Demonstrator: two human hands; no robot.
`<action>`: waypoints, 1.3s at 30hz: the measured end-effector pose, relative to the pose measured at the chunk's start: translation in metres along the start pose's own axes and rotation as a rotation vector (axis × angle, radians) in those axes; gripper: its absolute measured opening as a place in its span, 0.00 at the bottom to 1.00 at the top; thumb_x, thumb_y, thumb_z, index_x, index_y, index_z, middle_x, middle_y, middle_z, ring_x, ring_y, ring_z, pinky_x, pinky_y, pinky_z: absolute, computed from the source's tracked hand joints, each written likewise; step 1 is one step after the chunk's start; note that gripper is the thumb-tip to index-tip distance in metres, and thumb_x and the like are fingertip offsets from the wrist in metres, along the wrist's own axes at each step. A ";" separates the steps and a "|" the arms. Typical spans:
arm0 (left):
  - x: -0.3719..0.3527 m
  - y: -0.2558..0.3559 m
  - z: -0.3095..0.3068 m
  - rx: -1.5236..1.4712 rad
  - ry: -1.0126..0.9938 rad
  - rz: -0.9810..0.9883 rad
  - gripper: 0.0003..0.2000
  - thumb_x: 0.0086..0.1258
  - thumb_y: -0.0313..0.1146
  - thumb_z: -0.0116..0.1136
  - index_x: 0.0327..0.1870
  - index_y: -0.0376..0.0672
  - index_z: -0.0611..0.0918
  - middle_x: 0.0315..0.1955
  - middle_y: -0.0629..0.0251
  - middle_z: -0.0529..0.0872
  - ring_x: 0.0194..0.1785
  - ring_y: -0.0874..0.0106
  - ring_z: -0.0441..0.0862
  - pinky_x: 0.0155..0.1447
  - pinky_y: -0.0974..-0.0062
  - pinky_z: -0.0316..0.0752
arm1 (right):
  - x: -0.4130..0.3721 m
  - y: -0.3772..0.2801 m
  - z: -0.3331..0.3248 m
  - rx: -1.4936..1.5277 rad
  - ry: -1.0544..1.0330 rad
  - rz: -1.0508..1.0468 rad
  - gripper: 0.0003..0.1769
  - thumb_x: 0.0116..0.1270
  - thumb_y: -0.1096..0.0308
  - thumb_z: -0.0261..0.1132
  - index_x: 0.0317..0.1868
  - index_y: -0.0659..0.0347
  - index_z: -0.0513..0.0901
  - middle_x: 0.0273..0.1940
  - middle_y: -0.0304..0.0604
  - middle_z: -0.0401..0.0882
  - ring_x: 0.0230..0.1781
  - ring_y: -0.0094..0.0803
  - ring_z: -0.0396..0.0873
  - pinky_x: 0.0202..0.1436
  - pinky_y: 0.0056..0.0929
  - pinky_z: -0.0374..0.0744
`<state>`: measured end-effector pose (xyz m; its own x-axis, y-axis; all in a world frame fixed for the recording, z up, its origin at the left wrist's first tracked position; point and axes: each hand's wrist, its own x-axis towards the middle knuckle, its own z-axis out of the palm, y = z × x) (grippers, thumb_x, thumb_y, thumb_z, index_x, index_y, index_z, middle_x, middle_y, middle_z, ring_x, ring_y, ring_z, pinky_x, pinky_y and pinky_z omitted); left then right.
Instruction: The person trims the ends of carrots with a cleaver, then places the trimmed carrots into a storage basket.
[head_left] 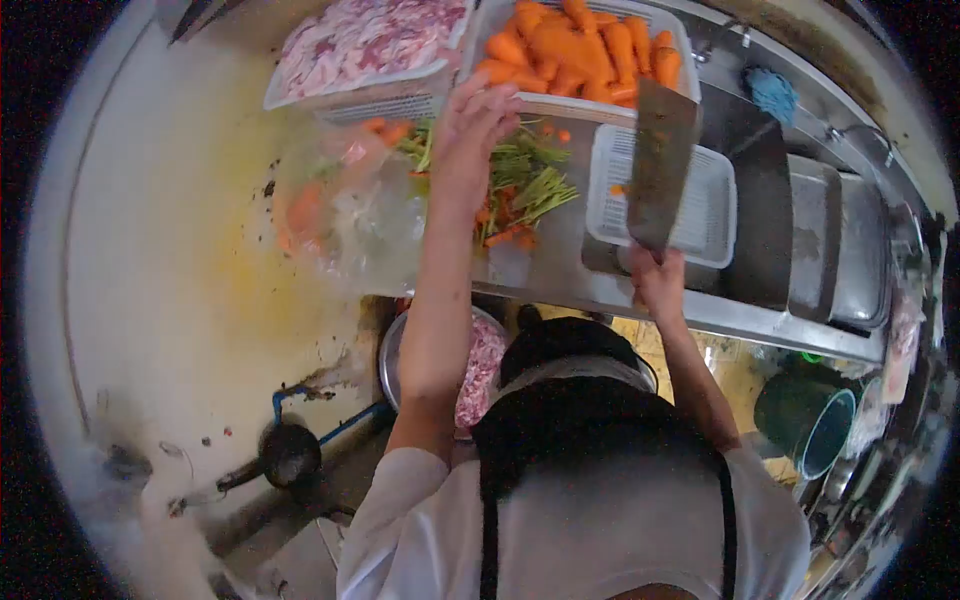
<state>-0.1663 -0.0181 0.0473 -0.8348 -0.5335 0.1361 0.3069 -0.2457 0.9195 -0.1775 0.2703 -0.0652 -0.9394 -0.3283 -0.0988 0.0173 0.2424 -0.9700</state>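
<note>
**Inspector:** Your right hand (655, 285) is closed tight round the handle of the cleaver (660, 165). The blade stands upright above the empty white basket (715, 210). Your left hand (468, 135) is spread, fingertips at the near rim of the carrot basket (686, 50), which sits at the far side of the counter (600, 290). It pinches nothing that I can see.

**Operator:** Where's the hazard?

**Inspector:** In my judgement, the raised blade. It stands near your outstretched left arm, so any sweep of it leftward could meet your forearm. The green trimmings (530, 180) and the plastic bag (350, 210) lie under that arm. Drag your sleeve back and they could slide off the edge, perhaps into the bowl of meat (480, 370) below.
</note>
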 end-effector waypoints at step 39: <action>-0.057 0.006 -0.326 2.113 0.045 -0.342 0.16 0.53 0.32 0.59 0.46 0.49 0.84 0.53 0.57 0.80 0.54 0.56 0.80 0.54 0.56 0.77 | -0.034 0.028 0.014 -0.271 -0.226 -0.062 0.11 0.64 0.68 0.62 0.43 0.67 0.80 0.26 0.45 0.77 0.26 0.34 0.70 0.33 0.38 0.71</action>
<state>0.0320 -0.2532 -0.0754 -0.7138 -0.6978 -0.0598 -0.6817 0.7118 -0.1689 -0.1404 0.2753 -0.0926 -0.8358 -0.5364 -0.1173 -0.1574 0.4388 -0.8847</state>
